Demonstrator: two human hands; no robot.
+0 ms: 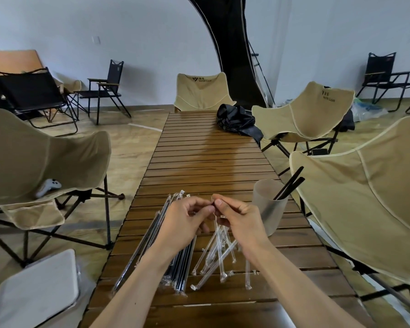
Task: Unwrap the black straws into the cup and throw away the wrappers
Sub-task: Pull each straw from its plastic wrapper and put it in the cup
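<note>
Straw (213,204), black, only its tip visible, pinched between both hands above the bench (206,157). Left hand (188,220) and right hand (240,221) meet fingertip to fingertip over it; each grip is clenched on the wrapped straw, fingers curled. A clear wrapper end trails down below the right hand.

Wrapped straws (152,240) lie in a long bundle under the left forearm, running diagonally toward the near edge. Empty wrappers (219,254), clear, lie in a loose crossed heap just right of that bundle, below the hands.

Cup (269,209), frosted, stands upright on the bench just right of the right hand. Two bare black straws (290,184) lean in it, tilted to the right.

Black bag (238,120) crumpled at the far right end of the bench. Tan chairs (45,159) ring the bench; a white controller (48,187) rests on the left one.
</note>
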